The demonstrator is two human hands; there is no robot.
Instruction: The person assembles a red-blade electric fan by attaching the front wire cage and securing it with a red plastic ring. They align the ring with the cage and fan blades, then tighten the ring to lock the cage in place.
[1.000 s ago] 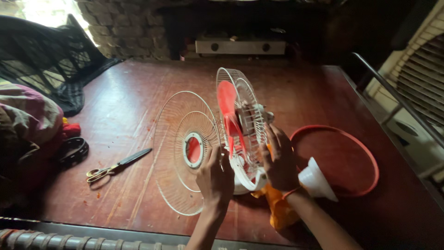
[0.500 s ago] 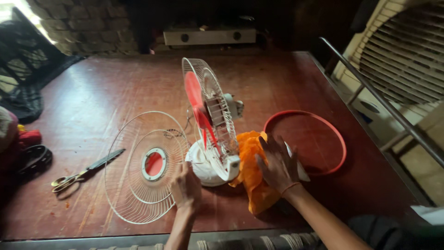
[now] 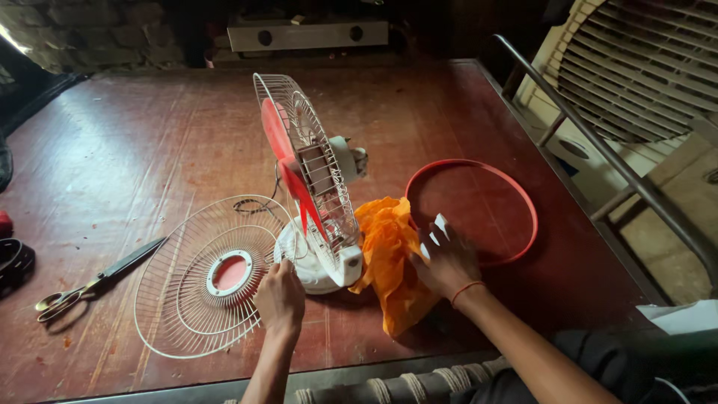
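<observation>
Left fingers: curled at the right rim of the loose grille [image 3: 206, 277], beside the fan base [image 3: 318, 269]; whether they grip cannot be told.
Left hand [image 3: 280, 295]: near edge of the surface [image 3: 134, 150], between grille and base.
Right fingers [image 3: 437, 236]: spread wide, pressing down on a white cone mostly hidden beneath them.
Right hand [image 3: 446, 262]: just right of the orange cloth [image 3: 389, 262], touching it.
Fan [image 3: 307, 172]: upright at centre, red blade [image 3: 288, 168] inside the rear cage.
Red ring [image 3: 471, 213]: flat, right of the fan, at the right fingertips.
Scissors [image 3: 93, 280]: far left, well apart.
</observation>
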